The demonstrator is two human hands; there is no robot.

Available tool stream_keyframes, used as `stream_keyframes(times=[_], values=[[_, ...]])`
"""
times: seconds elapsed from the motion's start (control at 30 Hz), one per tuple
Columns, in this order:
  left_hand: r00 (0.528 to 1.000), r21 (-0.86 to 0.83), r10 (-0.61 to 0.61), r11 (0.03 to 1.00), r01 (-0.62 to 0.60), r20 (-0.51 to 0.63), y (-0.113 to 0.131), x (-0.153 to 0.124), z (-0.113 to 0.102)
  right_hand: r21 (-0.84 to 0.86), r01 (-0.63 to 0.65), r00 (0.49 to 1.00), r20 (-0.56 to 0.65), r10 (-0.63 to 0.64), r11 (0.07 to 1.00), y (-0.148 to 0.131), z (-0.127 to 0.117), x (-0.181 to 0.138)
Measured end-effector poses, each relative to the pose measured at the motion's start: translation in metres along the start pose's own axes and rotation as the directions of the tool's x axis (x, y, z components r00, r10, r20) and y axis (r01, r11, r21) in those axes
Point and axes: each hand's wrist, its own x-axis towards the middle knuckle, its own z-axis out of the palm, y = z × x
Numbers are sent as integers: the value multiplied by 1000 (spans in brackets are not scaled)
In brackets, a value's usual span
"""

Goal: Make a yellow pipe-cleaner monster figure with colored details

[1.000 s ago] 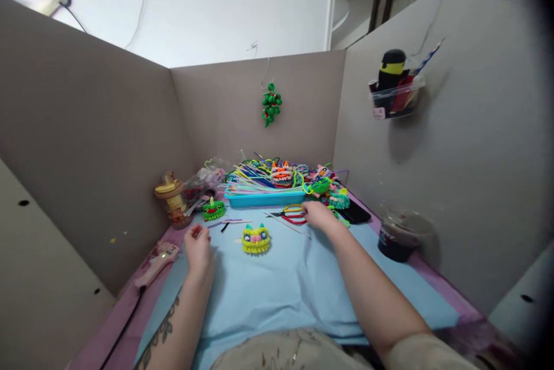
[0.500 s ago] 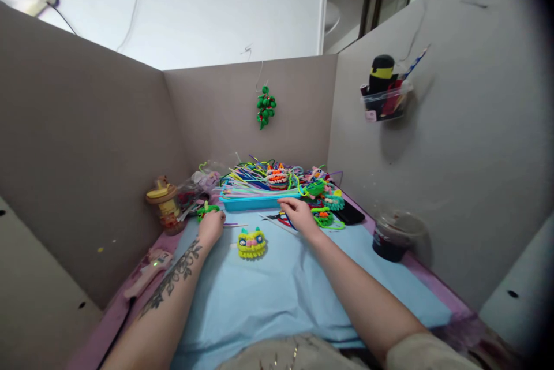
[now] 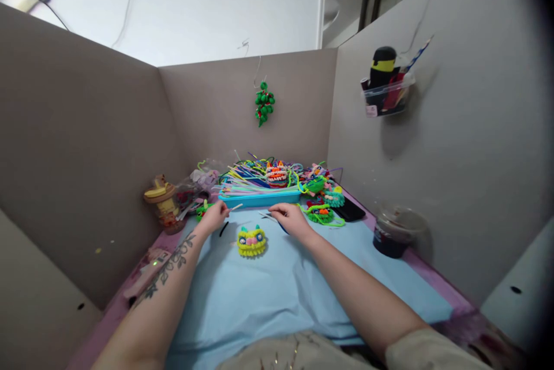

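My left hand (image 3: 215,217) is closed in a pinch on a short white pipe cleaner (image 3: 236,207), which points right from the fingertips. Below those fingers is a short dark strip (image 3: 224,228); I cannot tell whether it is held or lies on the cloth. Across from it my right hand (image 3: 291,219) is wrapped round scissors, their blades (image 3: 266,216) pointing left and their handles mostly hidden by the fingers. A dark blue piece shows under that palm. Between the hands and nearer me sits a yellow-green pipe cleaner animal face (image 3: 251,242) with blue ears and a pink nose.
Behind the hands stands a blue tray (image 3: 255,201) heaped with pipe cleaners. More fuzzy figures (image 3: 320,213) and a black phone (image 3: 351,210) lie right. A lidded cup (image 3: 167,208) and a glue gun (image 3: 145,275) are left, a dark tub (image 3: 392,234) right. Grey panels enclose the table.
My left hand has risen slightly and now shows a white pipe cleaner in its pinch. My right hand has moved a little left and down, closing round the scissors that lay on the cloth.
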Motion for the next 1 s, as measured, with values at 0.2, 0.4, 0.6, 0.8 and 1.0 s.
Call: stream_keyframes(times=[0.2,0.4,0.6,0.8,1.0], values=[[996,-148,-17,989,29,84,8,-8,-1,21,-37,999,17,37,999,-3,2,-2],[983,-393,96,919,-26,158,56,-36,8,215,-75,997,23,72,974,-10,8,-4],[963,-388,189,916,-103,191,87,-66,25,461,-162,984,143,107,872,-19,15,-10],[971,-206,234,949,-238,-46,71,-62,21,518,-179,984,90,155,836,-16,14,-8],[927,-88,336,931,-353,-164,70,-63,21,539,-213,977,108,183,815,-16,14,-8]])
